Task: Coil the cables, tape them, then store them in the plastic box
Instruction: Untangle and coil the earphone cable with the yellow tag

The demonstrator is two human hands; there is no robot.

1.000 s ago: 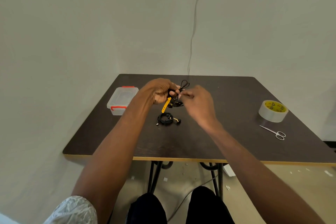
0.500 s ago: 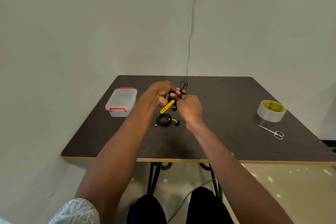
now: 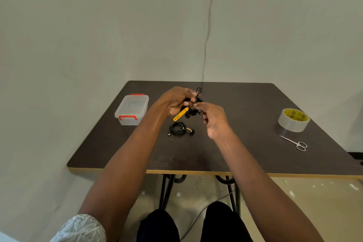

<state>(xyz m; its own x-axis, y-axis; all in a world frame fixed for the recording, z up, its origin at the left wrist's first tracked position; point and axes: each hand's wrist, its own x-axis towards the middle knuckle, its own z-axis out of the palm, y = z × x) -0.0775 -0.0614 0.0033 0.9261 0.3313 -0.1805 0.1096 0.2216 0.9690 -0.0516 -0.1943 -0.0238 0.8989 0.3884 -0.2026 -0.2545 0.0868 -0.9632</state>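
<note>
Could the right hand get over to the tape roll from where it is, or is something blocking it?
Probably yes. The right hand is busy pinching the black cable with the left hand, but bare table lies between it and the tape roll; only the scissors sit nearby, nearer the front edge.

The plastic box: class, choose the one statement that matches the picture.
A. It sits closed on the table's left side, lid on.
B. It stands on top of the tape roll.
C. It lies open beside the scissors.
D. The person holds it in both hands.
A: the plastic box rests on the table at the left, its lid on and red latches showing, with no hand on it.
</note>
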